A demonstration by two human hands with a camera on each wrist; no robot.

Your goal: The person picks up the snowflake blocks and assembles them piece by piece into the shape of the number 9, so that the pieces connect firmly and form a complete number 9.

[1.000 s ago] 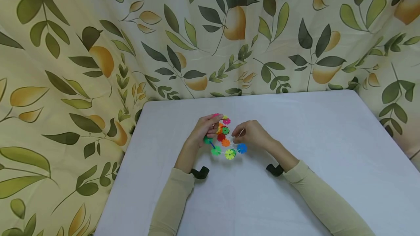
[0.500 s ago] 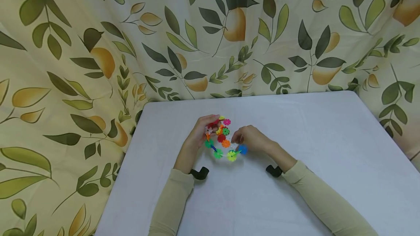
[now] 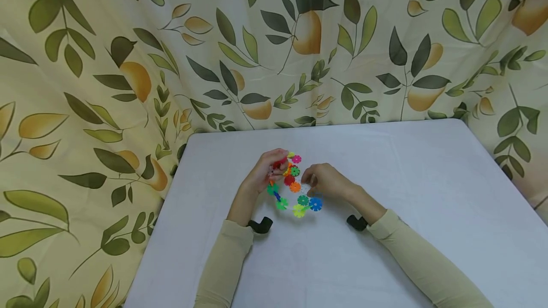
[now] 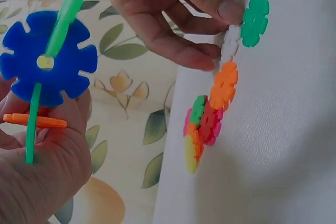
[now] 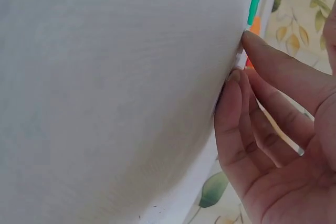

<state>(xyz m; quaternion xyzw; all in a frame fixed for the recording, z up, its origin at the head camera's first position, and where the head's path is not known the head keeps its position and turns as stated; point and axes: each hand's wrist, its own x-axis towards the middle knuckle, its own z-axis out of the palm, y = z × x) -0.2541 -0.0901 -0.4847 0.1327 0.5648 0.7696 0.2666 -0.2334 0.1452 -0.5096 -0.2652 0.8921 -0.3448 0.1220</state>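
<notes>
A chain of slotted plastic snowflake discs in many colours hangs between the two hands. My left hand [image 3: 261, 171] grips its upper left part, fingers curled round a red disc and its neighbours. My right hand [image 3: 327, 179] pinches a white disc [image 4: 230, 45] between thumb and fingertips. A green disc [image 4: 255, 20] joins that white disc on one side, an orange disc [image 4: 224, 85] on the other. Below, the chain droops past a dark blue disc [image 4: 71, 72] and a yellow disc [image 3: 299, 211] to a light blue disc [image 3: 315, 204]. The left fingertips are hidden in the left wrist view.
A white-covered table [image 3: 411, 232] lies under the hands. Behind it and at the left hangs a curtain [image 3: 171, 61] printed with fruit and leaves. A black wrist mount [image 3: 261, 225] sits at each sleeve cuff.
The drooping end with the yellow and light blue discs has swung lower, and a green disc shows below the right hand. The left hand has turned slightly; the right hand came down a little.
</notes>
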